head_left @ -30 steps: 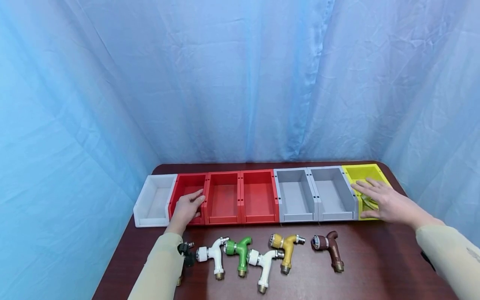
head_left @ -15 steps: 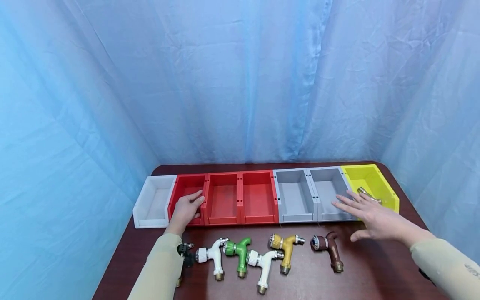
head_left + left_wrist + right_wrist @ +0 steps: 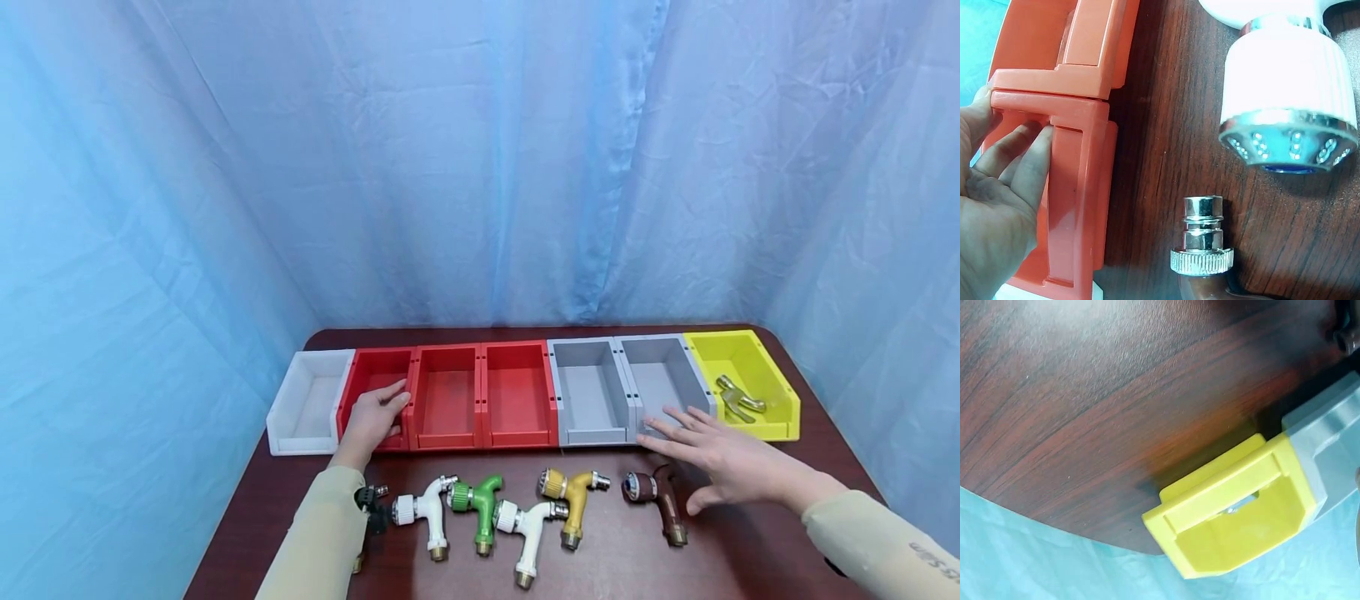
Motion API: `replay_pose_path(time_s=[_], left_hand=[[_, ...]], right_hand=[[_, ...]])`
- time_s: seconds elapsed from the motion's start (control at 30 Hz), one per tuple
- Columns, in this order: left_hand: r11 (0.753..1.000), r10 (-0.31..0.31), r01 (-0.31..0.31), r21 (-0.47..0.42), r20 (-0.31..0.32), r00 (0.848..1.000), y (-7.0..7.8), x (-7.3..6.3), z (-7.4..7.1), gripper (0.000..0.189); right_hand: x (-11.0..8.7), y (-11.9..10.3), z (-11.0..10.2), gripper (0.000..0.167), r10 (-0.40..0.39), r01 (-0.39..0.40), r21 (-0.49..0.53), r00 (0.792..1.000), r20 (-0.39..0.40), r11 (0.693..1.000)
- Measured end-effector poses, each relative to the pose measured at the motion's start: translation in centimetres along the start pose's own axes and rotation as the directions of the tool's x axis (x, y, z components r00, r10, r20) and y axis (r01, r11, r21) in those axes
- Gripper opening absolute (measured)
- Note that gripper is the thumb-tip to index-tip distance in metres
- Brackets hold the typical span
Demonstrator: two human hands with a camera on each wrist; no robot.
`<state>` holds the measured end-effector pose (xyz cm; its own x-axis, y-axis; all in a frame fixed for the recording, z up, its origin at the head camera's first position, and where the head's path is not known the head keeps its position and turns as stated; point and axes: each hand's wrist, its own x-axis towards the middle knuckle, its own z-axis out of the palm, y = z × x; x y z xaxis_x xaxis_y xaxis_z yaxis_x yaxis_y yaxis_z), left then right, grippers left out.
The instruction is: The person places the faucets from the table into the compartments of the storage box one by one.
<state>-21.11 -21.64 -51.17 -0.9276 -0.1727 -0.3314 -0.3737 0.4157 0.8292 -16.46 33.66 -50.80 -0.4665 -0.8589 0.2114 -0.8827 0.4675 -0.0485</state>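
My left hand [image 3: 369,423] is at the leftmost red bin [image 3: 378,358]. In the left wrist view its fingers [image 3: 1032,159] reach inside that bin and the thumb lies on the side wall, pinching it. My right hand [image 3: 723,462] hovers with spread fingers and nothing in them, over the front of the right grey bin [image 3: 660,383] and beside a brown tap [image 3: 667,504]. A brass-coloured tap [image 3: 738,398] lies in the yellow bin [image 3: 780,429]. Only a sliver of metal in that bin shows in the right wrist view.
On the dark wood table [image 3: 600,575] lie a white tap [image 3: 433,512], a green tap [image 3: 483,510], a second white tap [image 3: 531,537] and a yellow tap [image 3: 576,504]. Another tap [image 3: 1202,234] is mostly behind the left sleeve. A white bin [image 3: 307,400] ends the row.
My right hand has moved left and toward me from the yellow bin, uncovering the brass-coloured tap inside it. The left hand stays where it was.
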Motion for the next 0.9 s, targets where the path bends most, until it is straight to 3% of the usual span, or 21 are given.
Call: replay_pose_path(time_s=[0.43, 0.9], left_hand=[[0.999, -0.016, 0.017, -0.051, 0.018, 1.000, 0.1, 0.1, -0.3, 0.063], [0.998, -0.013, 0.014, -0.057, 0.025, 1.000, 0.1, 0.0, -0.3, 0.062]], right_hand=[[0.9, -2.3, 1.9, 0.104, -0.108, 0.108, -0.004, 0.994, 0.003, 0.994], [1.2, -3.0, 2.7, 0.107, -0.105, 0.103, 0.032, 0.993, 0.060, 0.994]])
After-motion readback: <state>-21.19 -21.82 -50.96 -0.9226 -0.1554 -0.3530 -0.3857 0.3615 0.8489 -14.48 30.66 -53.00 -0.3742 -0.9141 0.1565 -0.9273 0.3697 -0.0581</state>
